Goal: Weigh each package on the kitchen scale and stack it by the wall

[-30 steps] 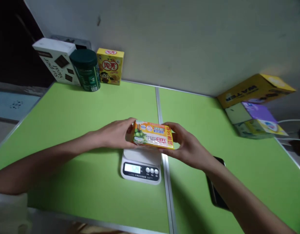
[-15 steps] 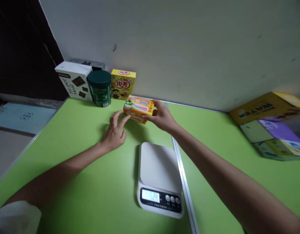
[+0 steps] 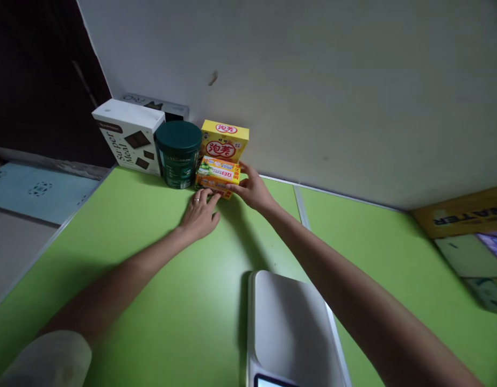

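An orange-and-yellow soap pack (image 3: 218, 170), which looks like two stacked bars, is in front of a yellow snack box (image 3: 225, 141) near the wall. Its right end is gripped by my right hand (image 3: 252, 189), thumb in front and fingers behind. My left hand (image 3: 200, 215), a ring on one finger, lies low at the pack's front with its fingers stretched out and fingertips at the lower edge. Close to the pack's left side stands a green canister (image 3: 179, 156) with a dark lid. The pack's underside is hidden, so I cannot tell whether it rests on the table.
A white box (image 3: 131, 140) stands left of the canister, with a grey box (image 3: 168, 107) behind it. The kitchen scale (image 3: 291, 322) sits in front of me beside a metal strip (image 3: 302, 207). Several boxes are stacked at right, including a brown one (image 3: 466, 212). The wall bounds the green table (image 3: 151, 306).
My right hand has brought the soap pack back toward the snack box and canister. My left hand has followed along its front. The view has shifted, so the scale appears lower and partly cut off.
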`<action>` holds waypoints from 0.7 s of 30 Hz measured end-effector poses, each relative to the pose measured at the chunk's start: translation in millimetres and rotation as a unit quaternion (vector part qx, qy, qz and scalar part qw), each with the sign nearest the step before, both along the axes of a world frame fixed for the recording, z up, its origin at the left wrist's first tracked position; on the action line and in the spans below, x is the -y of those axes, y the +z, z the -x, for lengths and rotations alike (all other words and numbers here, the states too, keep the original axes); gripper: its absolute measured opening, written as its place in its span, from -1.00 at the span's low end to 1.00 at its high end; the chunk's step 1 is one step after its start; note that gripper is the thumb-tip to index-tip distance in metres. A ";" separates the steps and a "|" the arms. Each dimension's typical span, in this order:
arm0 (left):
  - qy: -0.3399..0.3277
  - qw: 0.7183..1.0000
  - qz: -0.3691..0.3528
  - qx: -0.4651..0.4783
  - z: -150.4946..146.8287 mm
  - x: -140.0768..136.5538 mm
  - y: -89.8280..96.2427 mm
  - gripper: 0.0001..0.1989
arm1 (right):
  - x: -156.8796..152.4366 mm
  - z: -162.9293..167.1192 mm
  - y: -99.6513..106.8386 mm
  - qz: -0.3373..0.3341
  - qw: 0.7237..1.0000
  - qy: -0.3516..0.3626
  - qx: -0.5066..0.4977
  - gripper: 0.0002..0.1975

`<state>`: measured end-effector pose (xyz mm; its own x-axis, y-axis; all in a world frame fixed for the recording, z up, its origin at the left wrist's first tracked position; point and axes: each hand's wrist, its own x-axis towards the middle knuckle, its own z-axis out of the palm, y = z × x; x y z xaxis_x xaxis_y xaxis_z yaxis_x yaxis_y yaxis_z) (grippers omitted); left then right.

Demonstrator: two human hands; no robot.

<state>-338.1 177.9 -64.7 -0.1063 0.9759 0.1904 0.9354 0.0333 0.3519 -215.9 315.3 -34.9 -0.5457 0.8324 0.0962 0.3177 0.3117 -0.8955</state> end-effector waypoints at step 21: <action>0.053 0.999 0.003 0.010 -5.4 -8.5 -2.1 -0.48 | 12.6 15.3 -43.3 0.002 0.995 -0.074 -0.062 -0.55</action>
